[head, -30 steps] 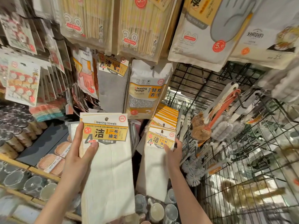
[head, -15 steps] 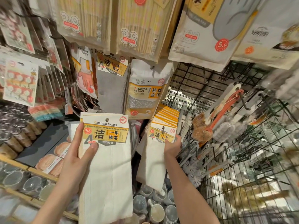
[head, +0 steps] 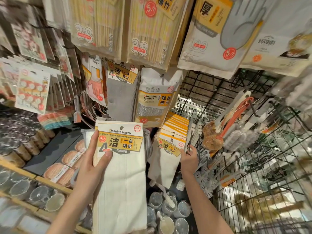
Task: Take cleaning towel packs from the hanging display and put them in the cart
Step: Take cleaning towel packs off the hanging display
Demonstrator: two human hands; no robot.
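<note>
My left hand (head: 94, 164) grips a small stack of cream cleaning towel packs (head: 123, 174) with yellow header cards, thumb across the front below the label. To the right, more of the same packs (head: 172, 146) hang in a row on a display hook. My right hand (head: 188, 159) is at the right edge of the front hanging pack, fingers pinching its header card. The cart is not in view.
Grey towel packs (head: 121, 98) and a cleaning sponge pack (head: 155, 98) hang behind. Brushes (head: 219, 130) hang on a black wire rack (head: 263, 159) to the right. Shelves of cups (head: 168, 215) and jars (head: 22, 137) lie below and left. Chopstick packs (head: 148, 31) hang overhead.
My right hand has slid up the front hanging pack from its lower body to its header card. The left hand keeps holding its packs in the same place.
</note>
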